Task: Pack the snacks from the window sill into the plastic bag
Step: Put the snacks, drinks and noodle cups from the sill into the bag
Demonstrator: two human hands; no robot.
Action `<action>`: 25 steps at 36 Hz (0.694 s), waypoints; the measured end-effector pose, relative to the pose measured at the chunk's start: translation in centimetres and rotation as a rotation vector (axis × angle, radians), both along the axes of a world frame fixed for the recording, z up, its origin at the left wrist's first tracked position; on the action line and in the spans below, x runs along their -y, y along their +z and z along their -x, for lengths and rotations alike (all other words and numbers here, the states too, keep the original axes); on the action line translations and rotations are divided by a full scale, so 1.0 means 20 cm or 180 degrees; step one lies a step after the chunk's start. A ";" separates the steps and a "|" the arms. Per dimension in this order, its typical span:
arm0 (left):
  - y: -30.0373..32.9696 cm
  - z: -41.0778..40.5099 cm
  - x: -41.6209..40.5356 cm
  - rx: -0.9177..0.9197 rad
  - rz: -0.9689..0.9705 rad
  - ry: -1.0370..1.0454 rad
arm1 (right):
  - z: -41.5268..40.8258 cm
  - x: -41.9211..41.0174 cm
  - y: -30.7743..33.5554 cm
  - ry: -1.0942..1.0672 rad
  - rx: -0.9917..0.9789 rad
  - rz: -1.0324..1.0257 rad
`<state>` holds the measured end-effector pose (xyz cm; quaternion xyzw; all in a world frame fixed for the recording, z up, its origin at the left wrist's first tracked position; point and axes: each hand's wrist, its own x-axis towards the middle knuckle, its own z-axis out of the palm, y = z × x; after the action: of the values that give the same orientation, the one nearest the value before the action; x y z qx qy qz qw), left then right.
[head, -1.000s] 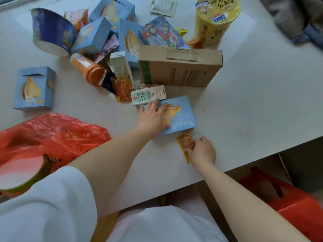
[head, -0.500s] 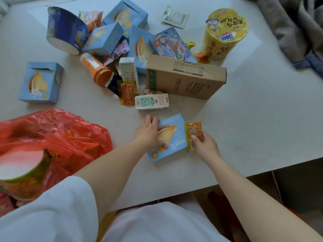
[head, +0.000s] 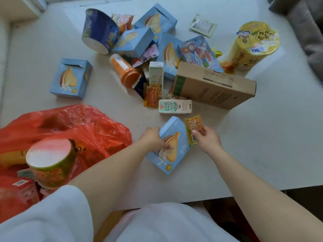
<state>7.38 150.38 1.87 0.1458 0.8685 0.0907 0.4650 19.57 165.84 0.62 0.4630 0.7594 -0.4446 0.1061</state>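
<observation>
I note the right hand (head: 208, 138) now pinching the orange snack packet (head: 194, 128) off the sill, left hand (head: 153, 138) gripping the blue box (head: 172, 149) mid-frame, both bag-ready.

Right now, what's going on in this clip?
A person is packing snacks from a white sill into a red plastic bag at the left. The left hand grips a blue cake box, tilted up off the sill, while the right hand pinches a small orange snack packet beside it. A green-rimmed cup and a few other items already sit in the bag. Most snacks, among them a milk carton and a brown cardboard box, still lie on the sill.
</observation>
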 end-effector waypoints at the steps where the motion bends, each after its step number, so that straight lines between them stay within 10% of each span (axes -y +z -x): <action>1: 0.02 0.02 0.01 -0.0018 -0.0060 0.0116 | 0.05 -0.02 0.01 0.0033 -0.0023 -0.0095; 13: 0.27 0.38 0.16 -0.0641 -0.0205 0.0661 | 0.55 -0.07 0.08 0.1796 0.0497 -0.1177; 25: 0.34 0.68 0.26 -0.1252 -0.0600 0.1927 | 0.67 -0.04 -0.04 0.1915 0.0644 -0.1205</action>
<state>-6.18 145.14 8.60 -0.0609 0.9329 0.2740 0.2258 6.08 166.66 -0.08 0.2720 0.9161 -0.1970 0.2192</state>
